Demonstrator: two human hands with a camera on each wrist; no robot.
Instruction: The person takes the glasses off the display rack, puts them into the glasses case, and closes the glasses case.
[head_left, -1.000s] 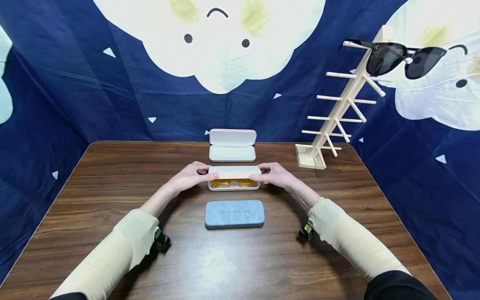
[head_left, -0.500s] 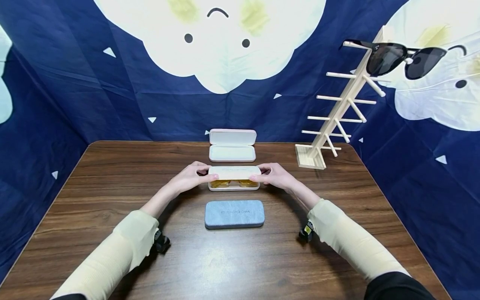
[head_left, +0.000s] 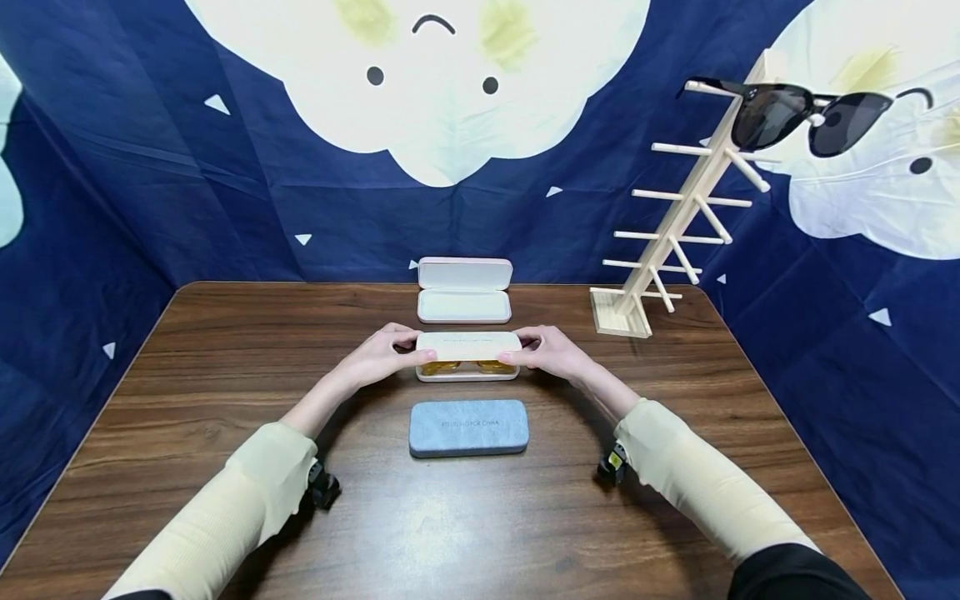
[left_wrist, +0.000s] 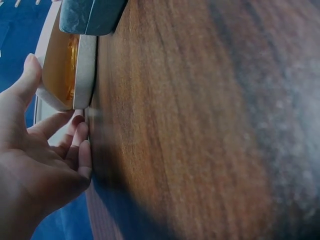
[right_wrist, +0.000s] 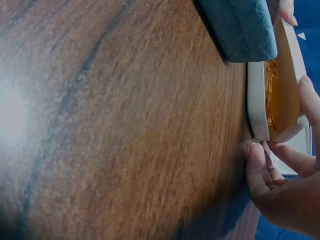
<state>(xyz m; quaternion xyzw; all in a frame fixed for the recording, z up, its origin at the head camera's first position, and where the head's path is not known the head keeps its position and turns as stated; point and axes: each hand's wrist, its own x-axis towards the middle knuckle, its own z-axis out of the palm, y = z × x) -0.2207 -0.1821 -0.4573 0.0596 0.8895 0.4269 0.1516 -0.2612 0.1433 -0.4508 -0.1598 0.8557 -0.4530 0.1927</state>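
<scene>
- Head view: the white case (head_left: 468, 346) sits on the wood-grain surface (head_left: 225, 383) between the two hands, its lid tilted partly open with the gap toward the person.
- Glasses (head_left: 491, 367) with yellow lenses lie inside it, showing under the raised lid.
- The left hand (head_left: 386, 354) grips the left end of the white case, its thumb on the front edge of the lid and its other fingers behind.
- The right hand (head_left: 551, 350) grips the right end likewise, thumb on the lid's front edge.
- Both wrist views show each thumb on the lid, an index finger against the end of the case, and the remaining fingers bent.
- The blue case (head_left: 468, 428) lies closed just in front of the white one, nearer the person.
- The pink case (head_left: 464, 306) stands open just behind the white one, its pale lining showing.
- At the far right of the surface, the wooden stand (head_left: 678, 212) carries black sunglasses (head_left: 810, 121) at its top.
- Dark blue cloth (head_left: 225, 208) with white clouds hangs behind.
</scene>
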